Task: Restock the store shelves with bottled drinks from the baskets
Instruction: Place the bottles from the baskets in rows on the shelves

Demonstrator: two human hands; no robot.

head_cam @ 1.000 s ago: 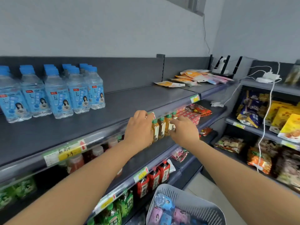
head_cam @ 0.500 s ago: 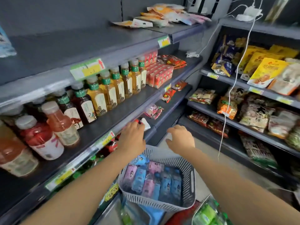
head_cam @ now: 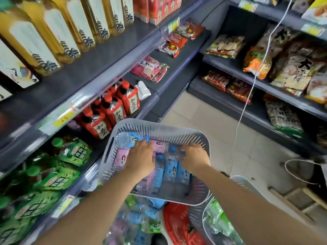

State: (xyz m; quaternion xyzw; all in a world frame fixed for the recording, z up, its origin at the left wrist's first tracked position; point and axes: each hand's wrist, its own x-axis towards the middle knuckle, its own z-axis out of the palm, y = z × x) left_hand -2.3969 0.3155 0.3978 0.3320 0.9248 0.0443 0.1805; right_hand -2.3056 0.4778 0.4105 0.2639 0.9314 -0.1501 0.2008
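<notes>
A grey slotted basket [head_cam: 159, 125] sits low in front of me, filled with small water bottles lying flat, some with pink labels [head_cam: 122, 159] and some with blue labels [head_cam: 170, 167]. One blue-labelled bottle [head_cam: 131, 139] lies across the far left corner. My left hand [head_cam: 141, 160] is pressed down on the pink-labelled bottles, its grip hidden beneath it. My right hand [head_cam: 193, 158] curls its fingers around the top of a blue-labelled bottle in the basket.
Shelves on the left hold yellow tea bottles [head_cam: 70, 32], red-labelled drinks [head_cam: 115, 112] and green bottles [head_cam: 70, 152]. Below the grey basket lie a red basket [head_cam: 177, 221] and a white basket of green-labelled bottles [head_cam: 217, 221]. Snack shelves [head_cam: 283, 68] and a hanging white cable [head_cam: 247, 96] are on the right.
My view has dropped from the upper shelves to the basket. Both hands have come down from the shelf edge and gone into the basket onto the bottles.
</notes>
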